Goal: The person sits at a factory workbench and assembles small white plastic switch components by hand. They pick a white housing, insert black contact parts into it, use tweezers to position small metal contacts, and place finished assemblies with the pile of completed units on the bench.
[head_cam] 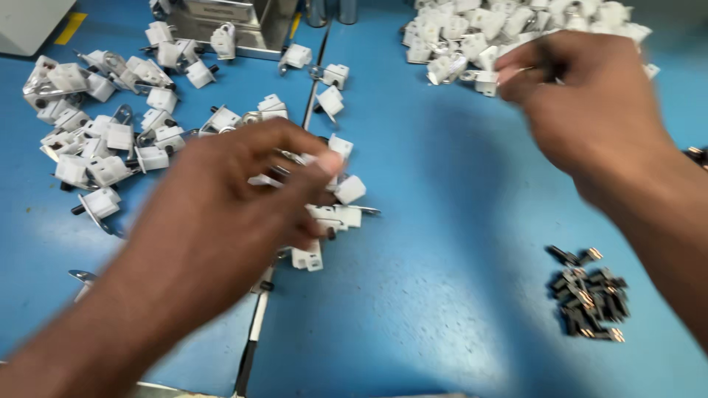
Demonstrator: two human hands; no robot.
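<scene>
Left hand: middle of the frame, fingers curled over a small clump of white parts; looks pinched on one or two, but blur makes the exact grip hard to call.
Right hand: upper right, fingertips closed at the near edge of the heap, maybe nipping a single piece; too smeared to say for sure.
White parts: loose clump under and just right of the left hand, at centre frame.
Scatter: wide spread of the same white pieces with metal tabs, upper left.
Heap: dense pile of white pieces, top right.
Black bits: small tidy pile of dark pieces with brassy tips, lower right, well apart from both hands.
Table: blue top with a seam running down near the centre.
Metal fixture: top edge, left of centre.
Risk, guessing here: fast moves could flick pieces out of the clump, or drop one into the seam.
Risk two: right forearm passes near the black bits, so a low sweep could scatter them.
</scene>
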